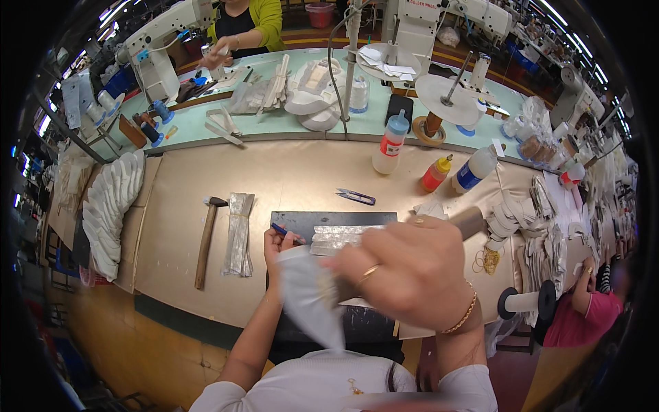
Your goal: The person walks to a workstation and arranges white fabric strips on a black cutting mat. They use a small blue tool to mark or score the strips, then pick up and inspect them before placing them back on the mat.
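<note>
My right hand [412, 271] is closed in a fist, raised close to the camera above the dark work board [288, 220]. It grips a wooden-handled tool with a pale grey, curved head [309, 295], blurred by motion; the thick handle end [468, 223] sticks out past the fist. My left hand [274, 247] is closed around a dark blue pen-like tool [280, 229] at the board's left side, its tip toward the light grey strips [336, 237]. These strips lie flat on the board, partly hidden behind my right hand.
Left lie a hammer [206, 244], a strip bundle [238, 233] and white shaped pieces [113, 213]. Beyond are thread snips [355, 196] and bottles [391, 144]. At right are strip piles [515, 216] and a spool [527, 302]. A co-worker [247, 27] sits opposite among sewing machines.
</note>
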Demonstrator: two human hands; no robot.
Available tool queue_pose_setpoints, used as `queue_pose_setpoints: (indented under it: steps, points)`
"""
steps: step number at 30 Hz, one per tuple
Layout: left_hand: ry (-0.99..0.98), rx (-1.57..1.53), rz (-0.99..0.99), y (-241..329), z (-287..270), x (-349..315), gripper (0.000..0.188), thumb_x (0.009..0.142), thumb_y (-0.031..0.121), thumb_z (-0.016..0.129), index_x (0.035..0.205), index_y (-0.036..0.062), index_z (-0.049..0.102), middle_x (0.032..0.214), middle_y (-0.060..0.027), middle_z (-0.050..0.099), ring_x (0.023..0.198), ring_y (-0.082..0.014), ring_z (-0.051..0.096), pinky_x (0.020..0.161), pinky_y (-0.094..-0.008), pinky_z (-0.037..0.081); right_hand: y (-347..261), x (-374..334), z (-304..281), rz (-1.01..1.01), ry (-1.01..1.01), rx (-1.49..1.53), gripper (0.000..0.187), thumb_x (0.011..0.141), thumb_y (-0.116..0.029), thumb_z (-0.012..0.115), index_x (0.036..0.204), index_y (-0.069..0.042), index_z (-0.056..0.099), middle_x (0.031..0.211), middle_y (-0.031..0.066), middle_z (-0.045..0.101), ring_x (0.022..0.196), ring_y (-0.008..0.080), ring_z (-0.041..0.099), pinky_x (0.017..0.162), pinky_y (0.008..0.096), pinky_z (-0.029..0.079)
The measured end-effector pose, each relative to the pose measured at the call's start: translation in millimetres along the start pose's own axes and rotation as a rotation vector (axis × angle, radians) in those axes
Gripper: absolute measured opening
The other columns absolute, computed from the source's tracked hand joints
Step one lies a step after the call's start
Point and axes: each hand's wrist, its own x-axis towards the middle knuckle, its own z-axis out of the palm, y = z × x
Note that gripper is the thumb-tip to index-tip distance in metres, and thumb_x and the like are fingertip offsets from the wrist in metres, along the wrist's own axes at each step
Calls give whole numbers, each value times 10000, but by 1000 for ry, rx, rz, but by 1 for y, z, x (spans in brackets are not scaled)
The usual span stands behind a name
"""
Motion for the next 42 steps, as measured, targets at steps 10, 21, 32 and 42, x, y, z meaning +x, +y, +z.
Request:
queue_pose_setpoints:
  steps: [10, 21, 32, 42]
  points:
    - [9, -115, -146, 3, 20, 7, 284, 959, 45, 584, 1195, -5, 433, 902, -109, 617, 787, -161, 637, 697, -272, 545, -44, 49, 1, -274, 197, 193, 165, 699, -177, 610, 598, -81, 522, 560, 7, 445, 508, 152, 458, 466, 308, 283]
    - [33, -129, -190, 11, 10, 4, 291, 953, 36, 589, 1195, -5, 433, 902, -107, 615, 789, -158, 634, 697, -271, 543, -41, 56, -3, -290, 144, 134, 196, 680, -182, 621, 562, -86, 497, 555, 2, 444, 499, 146, 420, 474, 311, 250]
    - [41, -145, -219, 8, 13, 3, 298, 947, 27, 594, 1196, -5, 433, 902, -104, 614, 790, -155, 632, 697, -270, 541, -39, 59, 13, -253, 260, 160, 206, 599, -192, 613, 518, -122, 437, 532, -10, 373, 480, 128, 427, 439, 281, 289]
    - [58, -140, -225, 13, 14, 1, 305, 942, 19, 599, 1197, -5, 433, 901, -102, 612, 791, -153, 630, 696, -269, 540, -36, 70, 5, -299, 91, 173, 251, 772, -159, 602, 561, -80, 490, 551, 8, 414, 506, 142, 444, 462, 298, 283]
